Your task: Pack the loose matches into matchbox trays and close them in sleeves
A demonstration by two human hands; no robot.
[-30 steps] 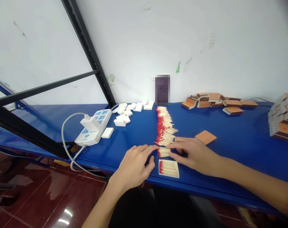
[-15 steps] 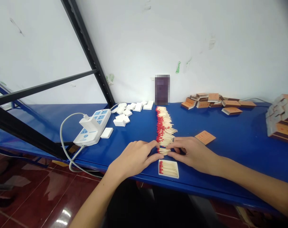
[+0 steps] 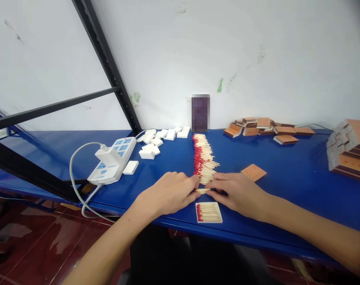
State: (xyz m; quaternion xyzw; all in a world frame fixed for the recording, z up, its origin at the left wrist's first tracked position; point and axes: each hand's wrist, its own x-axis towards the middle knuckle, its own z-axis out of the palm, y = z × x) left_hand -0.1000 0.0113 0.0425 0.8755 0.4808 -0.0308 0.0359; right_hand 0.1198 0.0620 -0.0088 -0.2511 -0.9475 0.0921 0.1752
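A small bundle of red-tipped matches [image 3: 202,190] lies between my two hands. My left hand [image 3: 175,192] pinches its red-headed end, and my right hand [image 3: 237,194] grips the plain wooden end. Just in front of them, near the table edge, sits a white tray of matches [image 3: 209,212], its heads to the left. Beyond my fingers a long pile of loose matches [image 3: 204,158] runs back toward the wall. An orange matchbox sleeve [image 3: 254,172] lies flat behind my right hand.
White box pieces [image 3: 147,152] lie at the back left, beside a white power strip [image 3: 111,161] with a cable. Orange matchboxes [image 3: 251,130] are heaped at the back right. A wrapped matchbox stack [image 3: 350,150] stands far right. A black metal post [image 3: 108,67] rises at left.
My fingers have closed in on the small bundle, and less of it shows between them. The whole view has shifted slightly.
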